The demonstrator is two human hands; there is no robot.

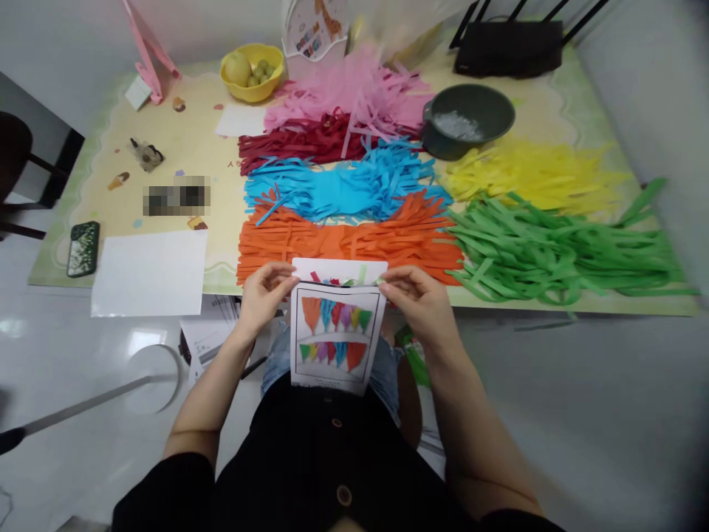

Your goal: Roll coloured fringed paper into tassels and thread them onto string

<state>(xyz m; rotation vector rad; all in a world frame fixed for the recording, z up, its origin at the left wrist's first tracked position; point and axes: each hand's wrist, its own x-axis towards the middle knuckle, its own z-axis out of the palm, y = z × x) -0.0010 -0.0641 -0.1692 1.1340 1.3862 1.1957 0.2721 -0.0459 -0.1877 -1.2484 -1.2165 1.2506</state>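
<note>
I hold a white printed sheet [335,336] upright over my lap, with two rows of coloured paper triangles on it. My left hand [264,292] pinches its top left corner, fingers closed. My right hand [416,294] pinches the top right corner, fingers closed. Small coloured paper bits [339,280] stick up along the sheet's folded top edge between my hands. Just beyond my hands lies a pile of orange paper strips [343,238] on the table's near edge.
On the table [182,148] lie piles of blue strips [343,185], dark red strips [299,142], pink strips [354,96], yellow strips [532,174] and green strips [559,247]. A dark bowl [468,118], yellow fruit bowl [252,70], phone [83,247] and blank paper [149,272] sit around.
</note>
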